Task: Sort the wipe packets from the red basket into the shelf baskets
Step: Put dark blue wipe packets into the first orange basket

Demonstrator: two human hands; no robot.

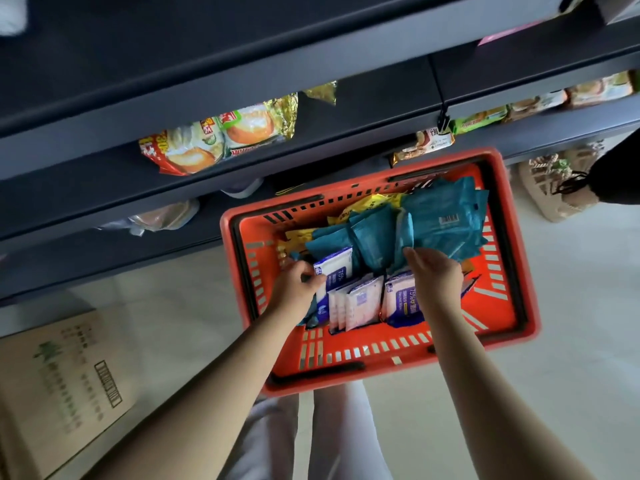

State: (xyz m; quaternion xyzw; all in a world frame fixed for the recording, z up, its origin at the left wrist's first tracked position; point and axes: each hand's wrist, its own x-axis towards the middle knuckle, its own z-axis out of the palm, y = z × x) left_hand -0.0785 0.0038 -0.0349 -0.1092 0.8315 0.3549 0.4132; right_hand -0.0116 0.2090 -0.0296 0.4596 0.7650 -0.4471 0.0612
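A red basket [512, 327] sits on the pale floor below the shelves. Inside lie several teal wipe packets [440, 220], yellow packets [367, 202] behind them, and white-and-blue packets [403, 299] with thin pinkish-white sachets [360, 303] standing at the front. My left hand [296, 287] reaches into the basket's left side, fingers curled round a white-and-blue packet [334, 268]. My right hand [436, 271] is over the middle, fingertips pinching the lower edge of the teal packets.
Dark shelves [242, 88] run across the top, holding snack bags [221, 136] and noodle packs [485, 116]. A cardboard box [59, 386] lies on the floor at left. A woven bag [554, 188] stands at right. My legs are below the basket.
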